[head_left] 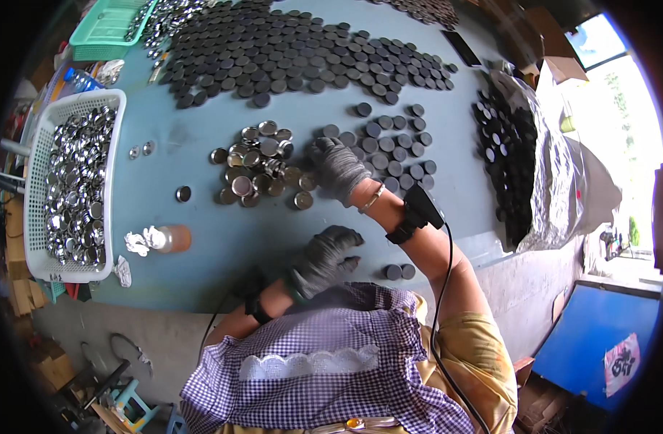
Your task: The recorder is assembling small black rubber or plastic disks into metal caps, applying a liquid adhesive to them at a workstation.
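My right hand (337,171), in a grey knit glove, reaches between a loose heap of shiny metal caps (250,158) and a group of dark round discs (386,145). Its fingers are curled downward, and what they hold, if anything, is hidden beneath them. Nearer to me, my left hand (323,262), also gloved in grey, hovers close to the table's front edge. Its fingers and thumb point right with a gap between them, and I see nothing in that gap. A pair of dark discs (399,272) sits to the right of it.
A white basket (33,210) full of metal caps stands at the left, near a small jar (175,239) with white wadding. Rows of dark discs (274,54) cover the far table (151,195). More discs lie by crumpled foil (552,173) at right. A cable runs from my right wrist.
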Action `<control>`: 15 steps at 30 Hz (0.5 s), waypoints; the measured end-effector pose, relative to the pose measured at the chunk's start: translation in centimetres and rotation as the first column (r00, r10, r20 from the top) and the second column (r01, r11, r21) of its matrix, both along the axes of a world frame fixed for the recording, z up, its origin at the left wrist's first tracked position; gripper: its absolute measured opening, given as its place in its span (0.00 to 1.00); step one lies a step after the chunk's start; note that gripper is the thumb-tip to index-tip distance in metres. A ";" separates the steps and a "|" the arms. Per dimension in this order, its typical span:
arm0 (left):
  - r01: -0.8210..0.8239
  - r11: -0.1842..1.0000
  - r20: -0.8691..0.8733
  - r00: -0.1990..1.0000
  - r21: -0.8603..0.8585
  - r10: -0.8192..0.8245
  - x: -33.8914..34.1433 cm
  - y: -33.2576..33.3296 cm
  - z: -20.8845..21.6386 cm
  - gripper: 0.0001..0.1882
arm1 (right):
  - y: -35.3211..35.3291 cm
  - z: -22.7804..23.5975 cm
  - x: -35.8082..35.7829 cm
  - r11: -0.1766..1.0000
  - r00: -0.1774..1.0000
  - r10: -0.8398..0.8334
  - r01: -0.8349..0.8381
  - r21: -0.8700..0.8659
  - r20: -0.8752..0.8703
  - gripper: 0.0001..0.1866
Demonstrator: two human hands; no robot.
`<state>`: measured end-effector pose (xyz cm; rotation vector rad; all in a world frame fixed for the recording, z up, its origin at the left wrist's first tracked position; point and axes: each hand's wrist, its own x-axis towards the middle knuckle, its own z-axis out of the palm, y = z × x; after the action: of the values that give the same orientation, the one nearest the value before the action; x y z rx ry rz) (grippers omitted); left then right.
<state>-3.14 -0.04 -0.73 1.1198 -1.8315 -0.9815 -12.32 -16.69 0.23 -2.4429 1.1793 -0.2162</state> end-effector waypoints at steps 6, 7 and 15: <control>0.429 0.866 0.256 0.894 -0.258 -0.367 -6.5 0.2 -3.8 0.25 | 3.9 2.9 -6.3 0.985 0.966 -0.092 0.123 -0.117 0.241 0.25; 0.440 0.858 0.260 0.889 -0.263 -0.376 -7.4 0.1 -3.6 0.25 | 4.5 3.3 -7.7 0.980 0.954 -0.113 0.153 -0.127 0.277 0.24; 0.432 0.822 0.211 0.901 -0.371 -0.378 -8.5 0.8 -3.1 0.24 | 10.2 2.9 -13.1 0.962 0.769 -0.274 0.224 0.158 0.577 0.12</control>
<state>-11.60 0.72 -3.88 0.5507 -2.3089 -0.7053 -25.38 -6.53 3.12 -1.9040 1.1697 -0.9265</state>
